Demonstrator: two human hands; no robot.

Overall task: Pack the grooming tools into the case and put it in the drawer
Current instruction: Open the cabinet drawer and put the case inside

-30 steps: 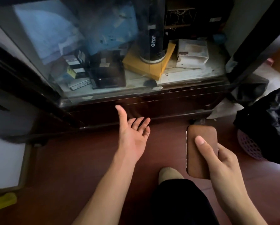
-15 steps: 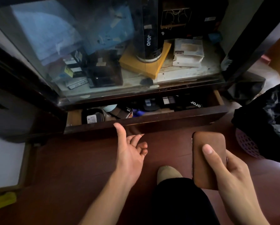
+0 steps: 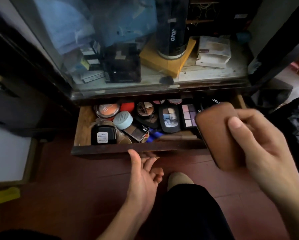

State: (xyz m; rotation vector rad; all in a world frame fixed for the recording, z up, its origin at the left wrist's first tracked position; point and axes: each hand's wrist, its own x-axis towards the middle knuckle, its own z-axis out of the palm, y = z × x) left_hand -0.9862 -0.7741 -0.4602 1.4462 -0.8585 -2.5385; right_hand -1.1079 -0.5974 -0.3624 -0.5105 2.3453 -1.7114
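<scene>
A brown leather case [image 3: 216,134], closed, is gripped in my right hand [image 3: 259,144], thumb on top and fingers round its right side. It hovers over the right end of the pulled-out wooden drawer [image 3: 110,149]. My left hand [image 3: 145,175] is palm up just below the drawer's front edge, thumb raised at the edge and fingers curled up under it. The drawer is crowded with makeup: an orange compact [image 3: 109,110], a pale blue jar [image 3: 123,120], a black compact [image 3: 104,135] and eyeshadow palettes [image 3: 169,119].
Above the drawer, a glass-fronted cabinet shelf [image 3: 205,73] holds a black tube on a yellow box, white boxes and dark cases. A black bag [image 3: 294,122] lies at right. My knee [image 3: 178,181] is on the red floor below the drawer.
The drawer has slid from shut to well open, pulled by my left hand. My right hand has carried the case up and forward over the drawer's right end.
</scene>
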